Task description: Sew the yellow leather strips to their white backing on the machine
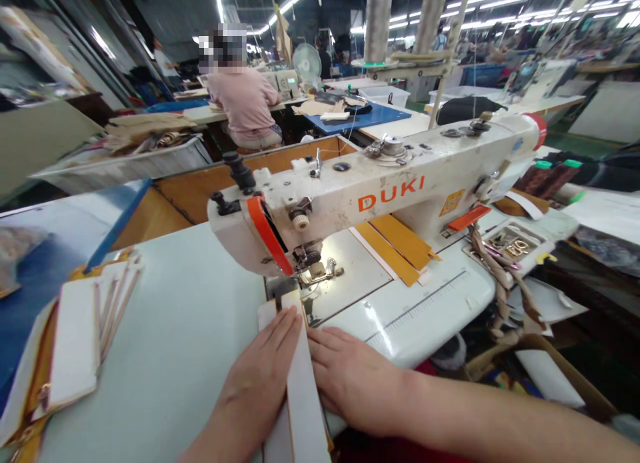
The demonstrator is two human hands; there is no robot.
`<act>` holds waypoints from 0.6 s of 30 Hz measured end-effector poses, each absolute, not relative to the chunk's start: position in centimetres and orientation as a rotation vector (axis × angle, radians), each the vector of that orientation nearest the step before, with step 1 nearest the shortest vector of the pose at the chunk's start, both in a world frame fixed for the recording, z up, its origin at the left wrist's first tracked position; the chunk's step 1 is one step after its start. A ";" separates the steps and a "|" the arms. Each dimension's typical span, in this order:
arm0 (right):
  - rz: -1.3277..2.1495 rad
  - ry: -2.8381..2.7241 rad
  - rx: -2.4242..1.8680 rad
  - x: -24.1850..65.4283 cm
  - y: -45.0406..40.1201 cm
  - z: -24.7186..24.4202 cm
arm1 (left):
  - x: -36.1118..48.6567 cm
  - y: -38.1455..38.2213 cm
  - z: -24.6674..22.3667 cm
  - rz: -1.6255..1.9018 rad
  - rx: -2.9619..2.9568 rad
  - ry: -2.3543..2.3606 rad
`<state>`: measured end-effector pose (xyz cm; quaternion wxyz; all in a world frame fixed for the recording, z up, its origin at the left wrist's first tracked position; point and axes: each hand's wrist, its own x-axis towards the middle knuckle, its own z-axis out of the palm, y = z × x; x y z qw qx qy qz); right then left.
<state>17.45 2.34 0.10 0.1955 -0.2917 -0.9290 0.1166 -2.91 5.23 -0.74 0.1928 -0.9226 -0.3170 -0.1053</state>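
Note:
A long white-faced strip [306, 403] with thin tan edges lies on the pale sewing table, its far end at the presser foot [317, 273] of the sewing machine [330, 183]. Another white layer [278, 423] shows along its left side. My left hand [260, 369] rests flat on the strip, fingers stretched toward the needle area. Along the strip's right edge lies my right hand [350, 376], its fingers extended and touching that edge; its thumb is mostly hidden. The needle itself cannot be made out.
White and tan pieces [75, 346] are stacked at left. Mustard strips [395, 246] lie behind the needle area, under the machine arm. A tray of metal fittings [513, 244] sits at right. Thread cones [377, 23] stand above. A person in pink [245, 106] sits farther back.

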 end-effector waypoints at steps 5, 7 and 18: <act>0.232 -2.556 -0.835 17.5 2.8 -0.2 | -2.8 5.6 0.0 -0.244 -2.726 -1.019; 0.188 -2.524 -0.863 17.4 3.1 -0.3 | -2.6 5.7 0.6 -0.218 -2.777 -1.088; -0.001 -2.514 -0.882 16.8 4.6 -0.8 | -2.5 5.8 0.8 -0.237 -2.807 -1.186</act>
